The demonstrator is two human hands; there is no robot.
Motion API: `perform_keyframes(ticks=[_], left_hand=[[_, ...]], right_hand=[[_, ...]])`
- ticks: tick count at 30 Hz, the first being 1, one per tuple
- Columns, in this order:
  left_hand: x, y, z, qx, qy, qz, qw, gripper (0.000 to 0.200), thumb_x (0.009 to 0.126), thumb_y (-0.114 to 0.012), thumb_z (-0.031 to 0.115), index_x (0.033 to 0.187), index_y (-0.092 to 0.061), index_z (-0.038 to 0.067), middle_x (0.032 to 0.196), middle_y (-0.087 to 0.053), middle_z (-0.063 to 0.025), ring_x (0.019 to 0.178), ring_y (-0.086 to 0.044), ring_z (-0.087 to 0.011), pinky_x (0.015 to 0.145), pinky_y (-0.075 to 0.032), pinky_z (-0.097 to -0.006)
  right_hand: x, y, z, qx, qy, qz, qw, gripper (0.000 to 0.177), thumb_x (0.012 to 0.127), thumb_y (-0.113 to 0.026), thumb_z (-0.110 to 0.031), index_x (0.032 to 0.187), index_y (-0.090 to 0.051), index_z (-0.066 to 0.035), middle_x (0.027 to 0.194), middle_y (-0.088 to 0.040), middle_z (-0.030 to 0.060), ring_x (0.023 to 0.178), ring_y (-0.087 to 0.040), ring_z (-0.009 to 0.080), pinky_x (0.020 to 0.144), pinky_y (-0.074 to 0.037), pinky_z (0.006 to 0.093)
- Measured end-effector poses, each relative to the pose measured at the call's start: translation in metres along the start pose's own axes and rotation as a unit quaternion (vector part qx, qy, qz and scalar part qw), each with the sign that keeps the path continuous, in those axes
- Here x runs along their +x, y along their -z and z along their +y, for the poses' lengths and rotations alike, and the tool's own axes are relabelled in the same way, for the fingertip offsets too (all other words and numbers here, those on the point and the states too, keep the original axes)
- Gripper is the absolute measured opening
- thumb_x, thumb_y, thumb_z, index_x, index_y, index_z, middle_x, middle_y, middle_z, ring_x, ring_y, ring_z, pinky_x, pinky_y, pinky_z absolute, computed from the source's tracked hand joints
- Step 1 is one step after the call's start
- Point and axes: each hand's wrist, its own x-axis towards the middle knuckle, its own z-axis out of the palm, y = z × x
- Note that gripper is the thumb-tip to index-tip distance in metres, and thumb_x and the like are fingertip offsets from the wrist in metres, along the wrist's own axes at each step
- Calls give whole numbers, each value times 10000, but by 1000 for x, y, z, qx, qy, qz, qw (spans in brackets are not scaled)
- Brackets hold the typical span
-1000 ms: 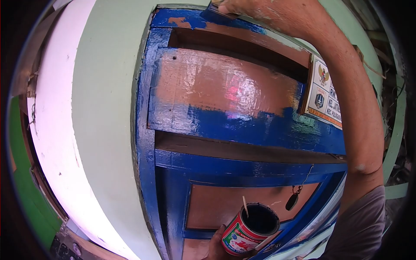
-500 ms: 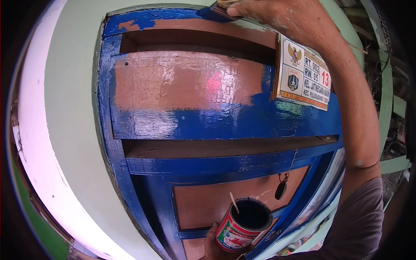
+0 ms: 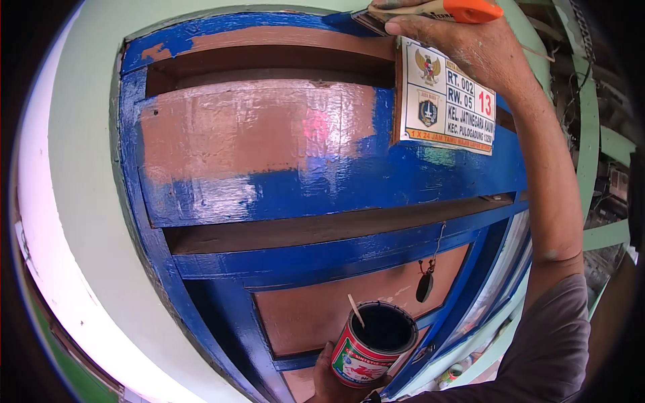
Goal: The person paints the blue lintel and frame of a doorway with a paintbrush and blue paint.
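My right hand (image 3: 457,50) grips a paintbrush (image 3: 437,9) with an orange-tipped handle, up at the top rail of the wooden frame. Its dark bristles rest against the rail (image 3: 289,37), where wet blue paint meets bare brown. Low in the view, my left hand (image 3: 324,377) is wrapped round a red paint can (image 3: 366,359) from the side and below. Dark blue paint (image 3: 386,329) fills part of the can, and a thin stick (image 3: 356,310) leans out of it. Behind them, the broad upper panel (image 3: 248,127) is blue along its lower part and brown above.
A white address plate (image 3: 447,97) is fixed at the right of the panel, under my right forearm. A dark oval piece (image 3: 424,289) hangs on a string before the lower brown panel (image 3: 322,302). Pale green wall (image 3: 87,168) borders the frame on the left.
My view has shifted and tilted, so the frame sits further left. The brush has turned and its orange handle now shows; its bristles are still at the top rail. The can stays held low.
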Motion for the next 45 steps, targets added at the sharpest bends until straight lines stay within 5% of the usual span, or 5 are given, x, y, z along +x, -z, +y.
perform_keyframes(ticks=[3, 15, 18, 42, 45], left_hand=[[-7, 14, -4, 654, -235, 26, 719, 915, 791, -910, 333, 1498, -397, 61, 1452, -588, -147, 1339, -566, -258, 1171, -416, -471], [-1, -5, -6, 580, -184, -11, 793, 871, 815, -891, 260, 1496, -393, 43, 1423, -594, -174, 1298, -590, -283, 1089, -499, -443], [6, 0, -5, 3, 17, -54, 998, 792, 934, -733, 435, 1534, -374, 64, 1487, -541, -174, 1364, -526, -315, 1157, -424, -490], [3, 14, -12, 443, -124, -64, 885, 771, 999, -527, 623, 1540, -397, 90, 1503, -514, -188, 1390, -480, -370, 1151, -419, -532], [3, 4, -8, 54, 8, -34, 998, 797, 986, -528, 643, 1546, -393, 91, 1505, -515, -190, 1399, -475, -369, 1159, -411, -531]], right_hand=[[3, 0, 28, 27, 30, -3, 999, 291, 922, -793, -283, 1142, -772, -94, 1056, -728, 73, 1032, -686, 182, 930, -565, 365], [-2, -4, 74, 70, 155, -8, 985, 282, 892, -826, -218, 1137, -788, -83, 1022, -762, 104, 965, -721, 194, 873, -594, 342], [-4, -2, 67, 55, 172, -23, 983, 300, 884, -835, -224, 1145, -787, -85, 997, -764, 109, 950, -728, 197, 850, -600, 337], [30, -20, -3, 124, 113, 8, 986, 322, 895, -835, -311, 1087, -765, -62, 1012, -748, 80, 939, -709, 159, 842, -595, 317], [31, -21, -12, 104, 43, -28, 993, 287, 900, -832, -285, 1050, -767, -49, 971, -743, 82, 898, -703, 147, 802, -587, 316]])
